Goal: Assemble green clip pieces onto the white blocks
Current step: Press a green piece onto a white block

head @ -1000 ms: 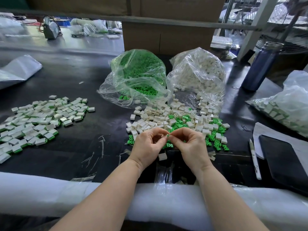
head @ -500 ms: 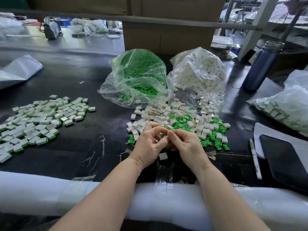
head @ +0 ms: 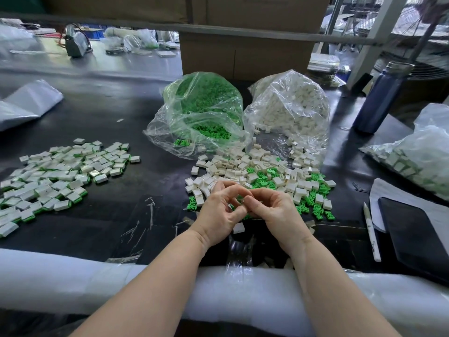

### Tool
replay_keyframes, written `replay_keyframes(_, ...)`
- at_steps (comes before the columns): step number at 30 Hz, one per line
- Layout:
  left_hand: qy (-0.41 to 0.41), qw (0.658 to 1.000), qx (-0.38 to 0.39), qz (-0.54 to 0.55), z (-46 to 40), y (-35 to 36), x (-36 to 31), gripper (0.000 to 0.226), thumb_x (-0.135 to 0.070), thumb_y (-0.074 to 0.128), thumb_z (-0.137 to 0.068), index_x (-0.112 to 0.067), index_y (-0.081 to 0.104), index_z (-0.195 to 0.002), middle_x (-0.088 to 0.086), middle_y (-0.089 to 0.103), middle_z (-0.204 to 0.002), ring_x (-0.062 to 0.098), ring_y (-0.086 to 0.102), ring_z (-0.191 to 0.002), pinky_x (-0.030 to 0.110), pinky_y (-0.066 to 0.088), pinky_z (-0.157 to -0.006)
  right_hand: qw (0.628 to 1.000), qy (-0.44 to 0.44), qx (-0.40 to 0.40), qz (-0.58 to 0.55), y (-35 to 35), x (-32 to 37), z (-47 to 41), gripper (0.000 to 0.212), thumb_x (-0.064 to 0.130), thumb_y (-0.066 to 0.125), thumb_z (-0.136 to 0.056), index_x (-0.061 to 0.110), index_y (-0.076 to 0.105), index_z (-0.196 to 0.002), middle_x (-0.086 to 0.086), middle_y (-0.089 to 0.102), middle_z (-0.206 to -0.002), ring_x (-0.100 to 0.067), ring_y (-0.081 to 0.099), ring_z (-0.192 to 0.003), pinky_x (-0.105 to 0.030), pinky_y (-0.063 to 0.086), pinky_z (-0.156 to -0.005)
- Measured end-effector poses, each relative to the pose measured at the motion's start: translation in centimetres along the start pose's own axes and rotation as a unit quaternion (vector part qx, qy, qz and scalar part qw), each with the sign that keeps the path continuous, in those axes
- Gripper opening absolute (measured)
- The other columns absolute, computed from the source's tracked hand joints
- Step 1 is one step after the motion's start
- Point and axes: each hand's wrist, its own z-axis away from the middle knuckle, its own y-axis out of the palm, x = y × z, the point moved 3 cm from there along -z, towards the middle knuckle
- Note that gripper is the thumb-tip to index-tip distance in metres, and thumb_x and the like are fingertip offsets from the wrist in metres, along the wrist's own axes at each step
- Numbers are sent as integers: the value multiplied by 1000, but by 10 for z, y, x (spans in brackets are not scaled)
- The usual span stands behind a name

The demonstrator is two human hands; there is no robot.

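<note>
- Fingers of both hands curl in and meet at the tips, just above the near edge of the loose pile.
- Left hand: thumb and forefinger bent into a narrow pinch, other fingers curled behind. Right hand: same posture, thumb pressed toward the left fingertips.
- Whatever is pinched between them is hidden; most likely one block and one clip being mated, but I cannot tell which hand has which.
- One white block lies alone on the table, just below the hands.
- Doing it well, as I judge: line the clip up square with the block's slot first, then squeeze straight, not at a slant, until it seats.
- Supplies: green clips scattered at the pile's right; bag of clips and bag of blocks behind.
- Finished pieces spread out well apart on the left.
- Many loose parts remain; the job looks far from done.
</note>
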Motion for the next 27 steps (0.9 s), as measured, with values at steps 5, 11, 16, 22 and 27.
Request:
replay_keyframes(5,12,999,18,-44,0,3,0,21,0,60,-84,-18,63,-94,0,43,-106,10,49,-79,12,42,-75,1000,7,1,-30,-3,-2,1,9,6,67,-82,9,72,-89,-13,72,-83,-24,66,-78,-39,54,-81)
replay_keyframes(11,29,997,18,-65,0,5,1,21,1,58,-83,-15,63,-97,-7,41,-102,7,49,-79,11,42,-75,999,7,-2,-42,-3,-1,1,11,3,66,-82,12,73,-79,-3,70,-70,-16,64,-68,-28,52,-68)
replay_keyframes(16,40,997,20,-70,-1,6,2,23,2,57,-82,-18,60,-93,-12,40,-99,7,49,-79,16,45,-77,998,19,-5,-58,-2,0,2,9,2,65,-82,7,72,-79,-6,68,-66,-20,63,-64,-30,52,-65)
replay_keyframes(22,44,995,22,-86,-1,7,2,19,0,57,-83,-13,61,-97,-13,39,-98,7,49,-77,22,47,-78,997,30,-10,-68,-2,1,4,8,1,65,-83,4,71,-79,-10,66,-66,-25,61,-65,-36,51,-67)
replay_keyframes(27,48,994,19,-95,-1,7,1,19,-1,57,-83,-13,61,-97,-15,39,-97,7,49,-76,22,47,-78,997,38,-6,-73,-2,1,4,10,2,65,-83,7,71,-76,-9,66,-64,-23,62,-62,-34,53,-64)
